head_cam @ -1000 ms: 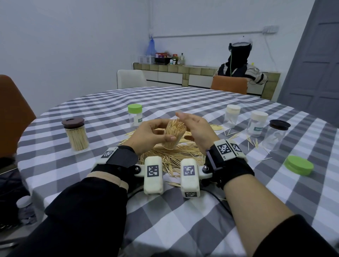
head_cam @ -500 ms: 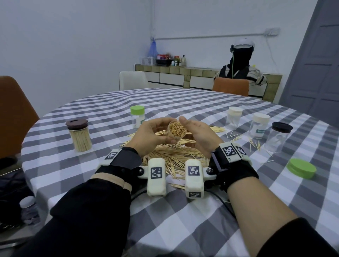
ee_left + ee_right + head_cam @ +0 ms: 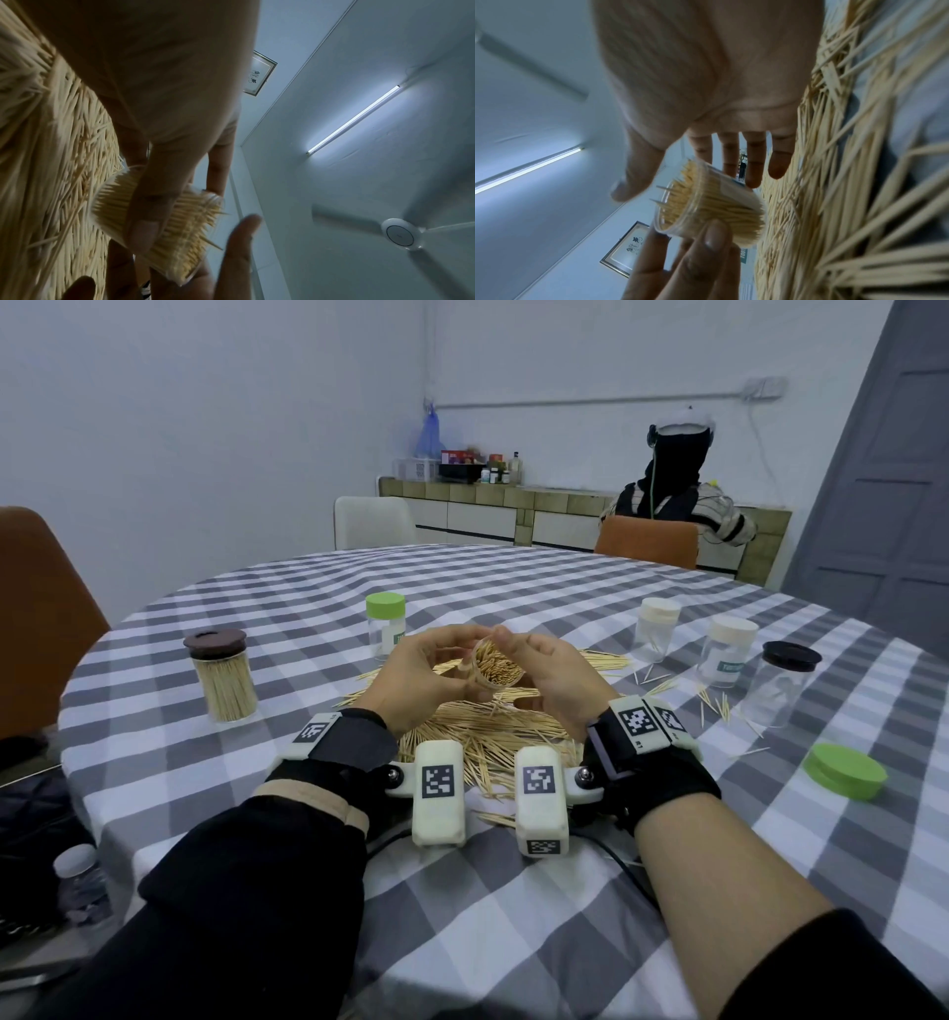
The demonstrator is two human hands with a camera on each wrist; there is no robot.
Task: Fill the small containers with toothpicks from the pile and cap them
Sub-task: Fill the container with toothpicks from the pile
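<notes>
A small clear container packed with toothpicks is held above the toothpick pile, tilted with its open mouth toward me. My left hand grips it, thumb across its side, as the left wrist view shows on the container. My right hand stands beside it with straight fingers, their tips at the container's far side and the thumb near its rim. A few toothpick tips stick out of the mouth. No cap is on it.
A brown-lidded jar full of toothpicks stands at the left, a green-capped container behind my hands. Two white-capped containers and a black-lidded jar stand at the right, with a loose green lid. A person sits across the table.
The container has tipped from upright to mouth toward me. The toothpicks that stood fanned out above its rim now sit mostly inside it. My right fingers have straightened beside it.
</notes>
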